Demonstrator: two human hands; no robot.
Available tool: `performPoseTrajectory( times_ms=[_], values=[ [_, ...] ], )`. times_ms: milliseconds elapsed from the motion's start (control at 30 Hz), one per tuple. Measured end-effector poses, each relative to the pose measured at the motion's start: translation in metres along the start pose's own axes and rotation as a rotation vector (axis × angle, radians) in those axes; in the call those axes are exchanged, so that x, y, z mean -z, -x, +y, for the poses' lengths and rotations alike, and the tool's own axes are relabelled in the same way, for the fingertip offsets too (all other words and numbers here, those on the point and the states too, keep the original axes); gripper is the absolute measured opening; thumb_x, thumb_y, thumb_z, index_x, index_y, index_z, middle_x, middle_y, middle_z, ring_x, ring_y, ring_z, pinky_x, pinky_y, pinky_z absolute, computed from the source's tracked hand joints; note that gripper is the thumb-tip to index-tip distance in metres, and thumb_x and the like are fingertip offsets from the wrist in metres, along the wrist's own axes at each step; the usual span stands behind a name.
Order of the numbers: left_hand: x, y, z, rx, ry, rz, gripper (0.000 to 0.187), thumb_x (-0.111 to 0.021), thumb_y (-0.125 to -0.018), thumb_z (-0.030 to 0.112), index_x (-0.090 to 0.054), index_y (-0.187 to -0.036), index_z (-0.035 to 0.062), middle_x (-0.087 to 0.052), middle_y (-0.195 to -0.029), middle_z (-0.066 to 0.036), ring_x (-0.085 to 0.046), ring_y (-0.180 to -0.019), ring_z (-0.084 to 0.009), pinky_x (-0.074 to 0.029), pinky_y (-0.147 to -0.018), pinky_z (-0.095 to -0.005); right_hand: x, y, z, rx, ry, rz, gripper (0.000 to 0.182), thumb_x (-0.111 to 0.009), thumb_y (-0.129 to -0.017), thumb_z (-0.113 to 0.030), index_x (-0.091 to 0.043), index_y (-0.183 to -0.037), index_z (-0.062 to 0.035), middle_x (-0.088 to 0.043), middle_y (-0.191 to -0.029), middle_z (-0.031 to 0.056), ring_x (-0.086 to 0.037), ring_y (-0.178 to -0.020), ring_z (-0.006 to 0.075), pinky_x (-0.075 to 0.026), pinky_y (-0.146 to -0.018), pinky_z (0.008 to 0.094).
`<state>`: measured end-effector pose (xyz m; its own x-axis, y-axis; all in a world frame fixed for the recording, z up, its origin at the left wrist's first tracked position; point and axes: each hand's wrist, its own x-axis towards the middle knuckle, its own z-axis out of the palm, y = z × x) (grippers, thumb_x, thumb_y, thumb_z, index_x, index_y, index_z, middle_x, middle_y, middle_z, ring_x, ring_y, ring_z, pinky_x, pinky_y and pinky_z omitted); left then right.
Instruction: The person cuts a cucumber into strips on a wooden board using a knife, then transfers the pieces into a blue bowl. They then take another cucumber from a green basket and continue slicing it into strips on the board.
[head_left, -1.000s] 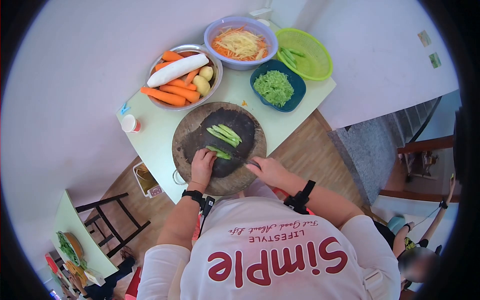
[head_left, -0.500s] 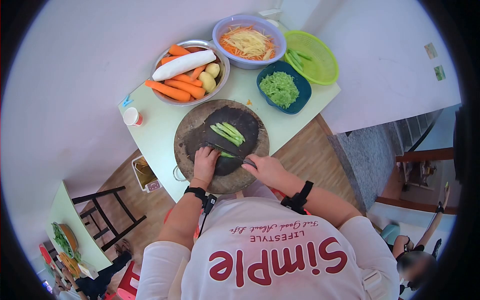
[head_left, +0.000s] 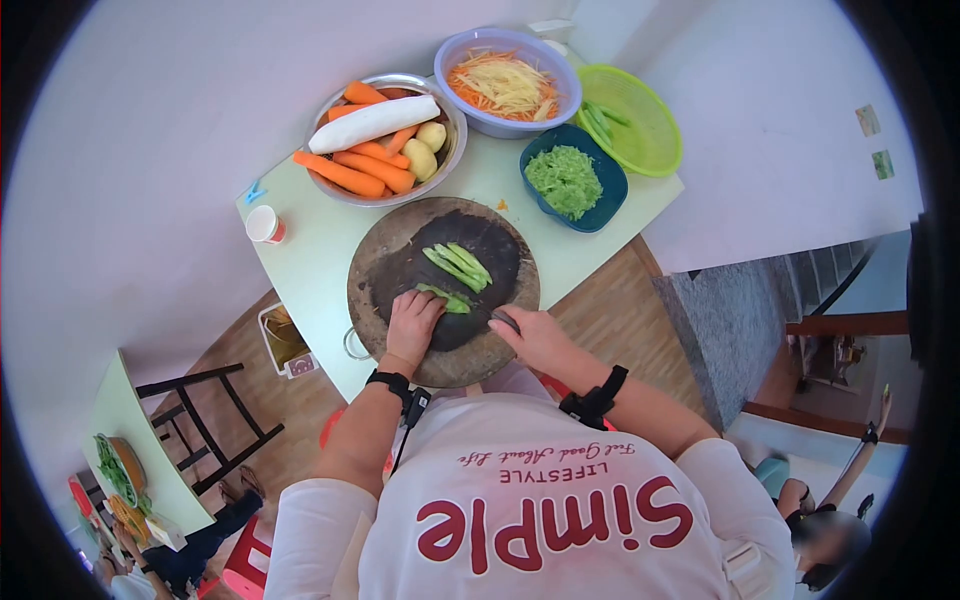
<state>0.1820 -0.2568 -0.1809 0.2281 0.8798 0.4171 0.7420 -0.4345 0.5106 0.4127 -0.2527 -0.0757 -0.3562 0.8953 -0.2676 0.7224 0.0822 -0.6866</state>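
On the round wooden chopping board [head_left: 372, 255], with its dark, worn middle, my left hand [head_left: 411, 325] bends its fingers over a green vegetable piece [head_left: 452, 301]. The piece sticks out to the right of the fingertips. My right hand [head_left: 535, 338] is closed around the dark handle of a knife [head_left: 504, 321] at the board's right edge. I can hardly make out the blade against the dark wood. Several long, pale green vegetable pieces [head_left: 458, 265] lie side by side just beyond my left hand.
Behind the board stand a metal basin [head_left: 462, 150] of carrots, potatoes and a white radish, a lilac basin [head_left: 450, 92] of shreds, a teal bowl [head_left: 607, 212] of green shreds and a green colander [head_left: 655, 135]. A paper cup [head_left: 265, 226] stands left. Other people are at both lower corners.
The knife lay across the green piece by my left fingertips; now more of that piece shows and the blade is hard to see. My right hand has shifted slightly right; the left stays put.
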Motion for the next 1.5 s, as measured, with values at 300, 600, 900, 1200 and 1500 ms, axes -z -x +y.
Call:
performPoseTrajectory(
  times_ms=[300,600,900,1200,1500],
  values=[
    [-0.003,0.0,-0.002,0.022,0.036,0.01,0.019,-0.07,-0.078,0.009,-0.067,-0.096,0.0073,-0.062,-0.096,-0.009,-0.057,-0.097,-0.0303,-0.047,-0.085,-0.0404,0.0,-0.003,-0.008,0.046,0.125,-0.05,0.034,-0.055,-0.096,-0.04,-0.062,-0.104,-0.0081,-0.068,-0.08,0.0211,-0.066,-0.077,0.0412,-0.051,-0.067,0.0503],
    [-0.001,0.0,-0.001,0.022,0.039,-0.002,0.017,-0.07,-0.079,0.01,-0.068,-0.096,0.0074,-0.062,-0.095,-0.008,-0.058,-0.097,-0.0294,-0.047,-0.085,-0.0403,-0.003,-0.006,-0.007,0.043,0.173,-0.101,0.035,-0.053,-0.098,-0.04,-0.06,-0.106,-0.0068,-0.067,-0.079,0.0218,-0.066,-0.077,0.0416,-0.051,-0.067,0.051],
    [-0.003,0.002,-0.005,0.018,0.011,-0.059,0.021,-0.063,-0.082,0.012,-0.068,-0.101,0.0091,-0.062,-0.103,-0.006,-0.057,-0.101,-0.0264,-0.046,-0.09,-0.0375,-0.005,-0.008,0.0,-0.006,0.118,-0.146,0.037,-0.052,-0.098,-0.04,-0.058,-0.108,-0.0047,-0.067,-0.084,0.0238,-0.065,-0.082,0.0436,-0.05,-0.071,0.0514],
    [-0.002,0.001,-0.004,0.02,0.042,-0.034,0.018,-0.069,-0.079,0.01,-0.068,-0.097,0.0088,-0.062,-0.098,-0.007,-0.058,-0.097,-0.0285,-0.047,-0.083,-0.0399,-0.013,-0.008,0.015,-0.024,0.042,-0.079,0.037,-0.053,-0.098,-0.041,-0.06,-0.108,-0.0058,-0.068,-0.085,0.0237,-0.065,-0.083,0.0432,-0.051,-0.072,0.0511],
    [-0.003,0.001,-0.003,0.02,0.027,-0.016,0.019,-0.07,-0.078,0.01,-0.067,-0.097,0.0089,-0.061,-0.097,-0.008,-0.058,-0.097,-0.03,-0.047,-0.084,-0.0411,-0.004,0.001,-0.004,0.011,0.156,-0.082,0.038,-0.052,-0.098,-0.042,-0.061,-0.108,-0.0062,-0.067,-0.081,0.0234,-0.065,-0.078,0.0432,-0.051,-0.069,0.0509]
  ],
)
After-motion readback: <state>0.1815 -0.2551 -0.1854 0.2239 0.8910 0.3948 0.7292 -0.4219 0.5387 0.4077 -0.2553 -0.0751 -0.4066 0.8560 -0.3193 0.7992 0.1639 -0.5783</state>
